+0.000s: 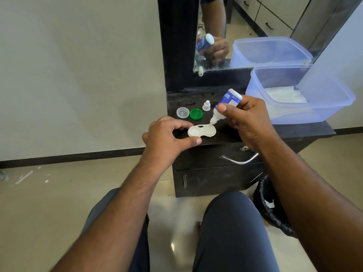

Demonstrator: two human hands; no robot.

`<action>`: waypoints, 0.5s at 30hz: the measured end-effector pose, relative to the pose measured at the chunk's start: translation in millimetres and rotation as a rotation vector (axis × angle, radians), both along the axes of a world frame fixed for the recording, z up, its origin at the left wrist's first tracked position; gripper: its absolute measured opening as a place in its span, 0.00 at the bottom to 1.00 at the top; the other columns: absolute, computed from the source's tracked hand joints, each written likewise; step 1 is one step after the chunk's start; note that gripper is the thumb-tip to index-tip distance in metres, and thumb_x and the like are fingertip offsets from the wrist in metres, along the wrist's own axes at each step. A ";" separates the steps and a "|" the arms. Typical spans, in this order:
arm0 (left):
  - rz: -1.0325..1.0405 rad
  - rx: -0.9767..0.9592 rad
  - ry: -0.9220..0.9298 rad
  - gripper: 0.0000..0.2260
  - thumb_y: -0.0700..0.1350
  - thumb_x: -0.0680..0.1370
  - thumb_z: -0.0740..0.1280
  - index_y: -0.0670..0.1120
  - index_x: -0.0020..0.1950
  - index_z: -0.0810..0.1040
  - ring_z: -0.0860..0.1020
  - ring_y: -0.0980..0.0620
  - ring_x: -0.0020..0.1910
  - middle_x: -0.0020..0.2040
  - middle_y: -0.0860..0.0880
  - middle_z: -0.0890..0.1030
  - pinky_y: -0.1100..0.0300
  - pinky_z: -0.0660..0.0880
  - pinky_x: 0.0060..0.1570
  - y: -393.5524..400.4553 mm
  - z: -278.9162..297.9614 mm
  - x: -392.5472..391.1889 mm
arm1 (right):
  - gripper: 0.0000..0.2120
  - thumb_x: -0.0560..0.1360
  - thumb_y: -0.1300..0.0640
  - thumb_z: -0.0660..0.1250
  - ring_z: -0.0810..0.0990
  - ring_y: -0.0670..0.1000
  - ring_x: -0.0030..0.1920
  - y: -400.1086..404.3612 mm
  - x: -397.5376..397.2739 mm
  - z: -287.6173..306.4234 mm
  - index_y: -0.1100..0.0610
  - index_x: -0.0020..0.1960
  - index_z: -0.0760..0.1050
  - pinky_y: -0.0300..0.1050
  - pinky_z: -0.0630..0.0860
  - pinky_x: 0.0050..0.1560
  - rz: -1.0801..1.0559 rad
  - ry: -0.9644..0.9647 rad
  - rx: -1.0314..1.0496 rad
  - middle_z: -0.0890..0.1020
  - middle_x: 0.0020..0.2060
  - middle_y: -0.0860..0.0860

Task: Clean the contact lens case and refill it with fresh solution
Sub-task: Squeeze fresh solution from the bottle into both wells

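White lens case point(201, 131), blue-and-white bottle point(227, 103), green cap point(196, 114), clear cap point(182, 112), black tabletop point(294, 130), pale blue tub point(300, 95).

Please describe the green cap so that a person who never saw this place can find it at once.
Look at the black counter below the mirror. Behind the white lens case, three small caps lie in a row. The green cap is the middle one, the only coloured piece between the clear cap and the white bottle cap.

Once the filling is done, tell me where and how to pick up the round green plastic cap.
Pinch the green cap across its outer rim from above. It lies flat, hollow side up, on the black counter, close beside the clear cap, so I would put the fingers on its front and back edges.
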State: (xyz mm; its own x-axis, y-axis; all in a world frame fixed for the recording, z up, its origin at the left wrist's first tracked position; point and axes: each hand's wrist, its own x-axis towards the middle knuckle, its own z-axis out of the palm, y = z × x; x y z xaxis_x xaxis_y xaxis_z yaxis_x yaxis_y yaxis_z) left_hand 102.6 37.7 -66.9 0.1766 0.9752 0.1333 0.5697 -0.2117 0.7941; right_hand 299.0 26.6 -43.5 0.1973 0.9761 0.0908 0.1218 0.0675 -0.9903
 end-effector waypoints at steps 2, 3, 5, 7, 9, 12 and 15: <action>-0.010 -0.007 -0.016 0.17 0.57 0.62 0.78 0.59 0.49 0.83 0.76 0.52 0.49 0.45 0.57 0.78 0.39 0.74 0.49 -0.6 0.3 0.1 | 0.03 0.71 0.57 0.73 0.72 0.42 0.28 0.3 -0.2 -0.2 0.56 0.42 0.80 0.36 0.68 0.29 0.023 0.027 0.021 0.79 0.27 0.44; -0.015 -0.013 -0.028 0.17 0.57 0.62 0.79 0.58 0.49 0.84 0.76 0.51 0.48 0.45 0.56 0.78 0.39 0.74 0.49 -1.1 1.2 0.0 | 0.03 0.71 0.57 0.74 0.70 0.44 0.27 0.2 -0.1 -0.2 0.55 0.41 0.80 0.37 0.67 0.28 0.032 0.046 0.037 0.79 0.26 0.45; -0.029 -0.025 -0.051 0.18 0.55 0.62 0.79 0.57 0.50 0.84 0.76 0.53 0.47 0.45 0.56 0.78 0.45 0.75 0.49 -2.7 4.7 -2.1 | 0.04 0.69 0.57 0.74 0.70 0.46 0.27 0.1 -0.2 0.3 0.53 0.40 0.80 0.38 0.68 0.27 0.035 0.092 0.055 0.79 0.27 0.46; -0.044 -0.036 -0.080 0.19 0.52 0.63 0.80 0.52 0.52 0.84 0.76 0.58 0.45 0.44 0.56 0.79 0.59 0.74 0.45 -3.1 9.6 -6.7 | 0.06 0.67 0.56 0.75 0.73 0.47 0.29 0.8 -0.7 0.3 0.55 0.41 0.80 0.40 0.71 0.28 0.023 0.132 0.051 0.80 0.30 0.49; -0.036 -0.032 -0.121 0.18 0.50 0.64 0.79 0.51 0.53 0.84 0.76 0.59 0.42 0.44 0.55 0.81 0.67 0.72 0.40 -1.8 15.1 -11.7 | 0.09 0.66 0.57 0.76 0.76 0.49 0.31 1.1 0.0 -0.2 0.56 0.44 0.79 0.42 0.74 0.30 0.031 0.167 0.059 0.81 0.33 0.53; 0.010 0.039 -0.169 0.12 0.48 0.66 0.79 0.52 0.48 0.85 0.75 0.59 0.36 0.41 0.54 0.82 0.67 0.72 0.38 8.8 23.7 -14.0 | 0.12 0.66 0.63 0.75 0.79 0.55 0.37 2.1 1.7 -0.3 0.56 0.46 0.76 0.46 0.77 0.35 0.054 0.228 0.086 0.81 0.38 0.57; 0.023 0.081 -0.147 0.08 0.45 0.69 0.77 0.50 0.47 0.85 0.75 0.64 0.32 0.39 0.54 0.82 0.71 0.71 0.37 26.0 32.9 -5.6 | 0.16 0.64 0.66 0.75 0.80 0.59 0.44 5.2 4.1 -2.7 0.53 0.45 0.71 0.49 0.77 0.42 0.044 0.281 0.103 0.82 0.43 0.60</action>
